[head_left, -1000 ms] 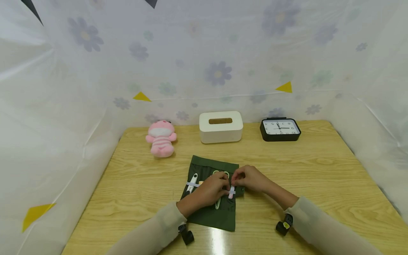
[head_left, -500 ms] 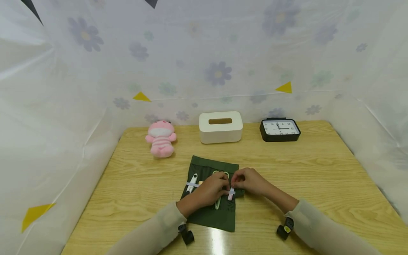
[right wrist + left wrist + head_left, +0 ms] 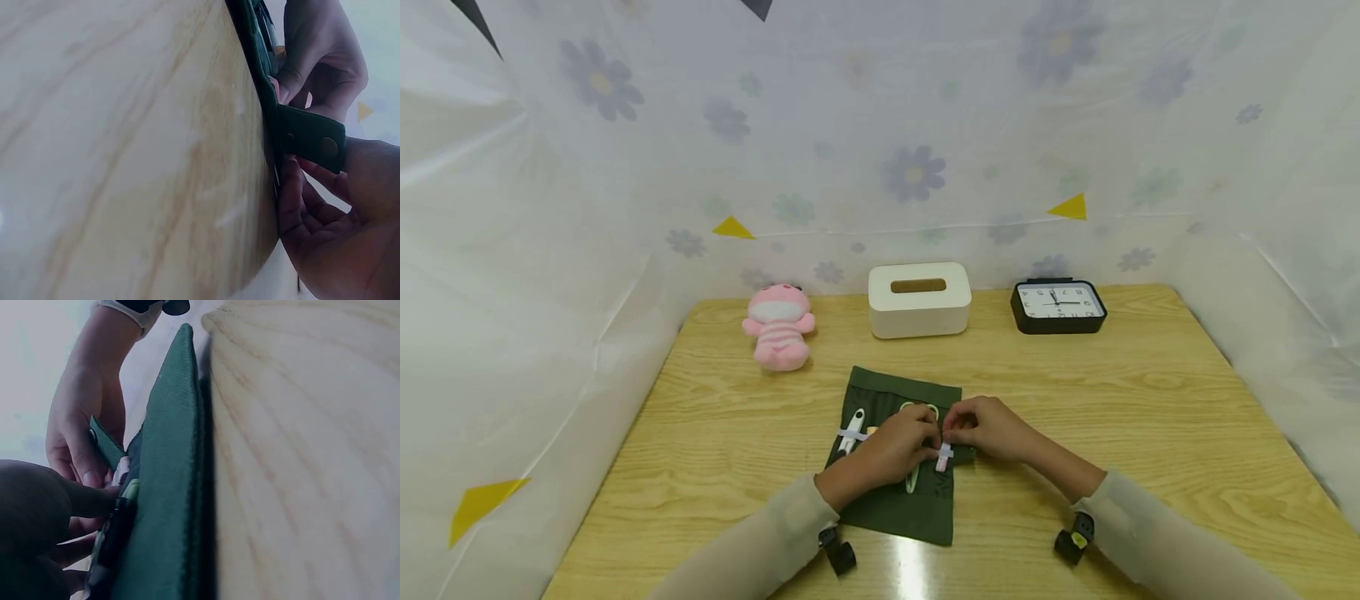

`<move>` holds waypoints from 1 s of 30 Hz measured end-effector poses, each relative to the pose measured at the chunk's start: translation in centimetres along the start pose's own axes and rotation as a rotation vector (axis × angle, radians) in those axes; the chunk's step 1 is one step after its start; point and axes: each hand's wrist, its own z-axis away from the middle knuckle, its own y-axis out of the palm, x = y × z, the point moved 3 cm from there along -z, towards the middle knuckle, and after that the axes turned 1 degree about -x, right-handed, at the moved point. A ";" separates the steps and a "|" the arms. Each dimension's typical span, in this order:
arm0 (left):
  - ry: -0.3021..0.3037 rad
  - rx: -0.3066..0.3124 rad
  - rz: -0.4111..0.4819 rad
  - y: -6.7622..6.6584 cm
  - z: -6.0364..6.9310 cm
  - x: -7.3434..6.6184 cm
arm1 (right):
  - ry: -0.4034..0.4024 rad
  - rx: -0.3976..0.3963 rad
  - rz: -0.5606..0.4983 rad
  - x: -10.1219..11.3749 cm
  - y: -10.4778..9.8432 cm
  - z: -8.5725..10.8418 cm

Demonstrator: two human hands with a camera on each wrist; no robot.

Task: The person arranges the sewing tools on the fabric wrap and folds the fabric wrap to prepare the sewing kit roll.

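Note:
A dark green fabric tool roll [image 3: 902, 517] lies unrolled on the table. Under its white elastic band, a white-handled cutter [image 3: 853, 428] sits at the left, and green-handled scissors [image 3: 913, 480] lie partly beneath my left hand [image 3: 895, 446]. The curled fingers of that hand pinch the band beside a small white-and-pink stick [image 3: 942, 464], whose exact kind is unclear. My right hand [image 3: 988, 427] pinches the stick's upper end. In the right wrist view, a green snap tab [image 3: 315, 137] stands out between the hands. The fingertips partly hide the stick.
A pink plush toy [image 3: 781, 329], a white tissue box [image 3: 917, 321] and a black-framed clock [image 3: 1060, 308] stand along the back of the wooden table [image 3: 1150, 400]. Flower-patterned sheeting [image 3: 880, 100] surrounds the table on the back and sides.
My right hand has lowered slightly toward the band, and the small stick has slid a little farther down under it. My left hand keeps its place.

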 end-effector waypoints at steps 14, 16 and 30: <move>-0.067 -0.018 0.022 -4.9 0.7 3.2 | -0.148 -0.450 0.199 4.3 0.1 5.0; -0.117 -0.049 0.023 -6.1 1.0 4.8 | -0.196 -0.467 0.164 4.9 0.8 5.8; -0.327 -0.113 0.128 -7.9 2.3 13.3 | -0.264 -0.189 0.087 3.8 6.3 7.9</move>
